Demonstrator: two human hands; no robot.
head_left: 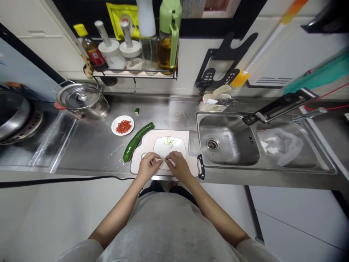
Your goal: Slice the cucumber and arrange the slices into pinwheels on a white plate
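Observation:
A pale cutting board lies on the steel counter with a white square plate on it. Three thin cucumber slices are fanned out on the plate's far side. My left hand and my right hand meet over the plate's near edge, both pinched on a thin pale-green cucumber slice stretched between them. One more slice rests on the board by my left hand. A whole cucumber lies diagonally across the board's left edge. A black knife handle shows at the board's right.
A small white dish of chopped red chilli and a cucumber end sit behind the board. A lidded steel pot stands at the left, a double sink at the right. A rack of bottles hangs on the wall.

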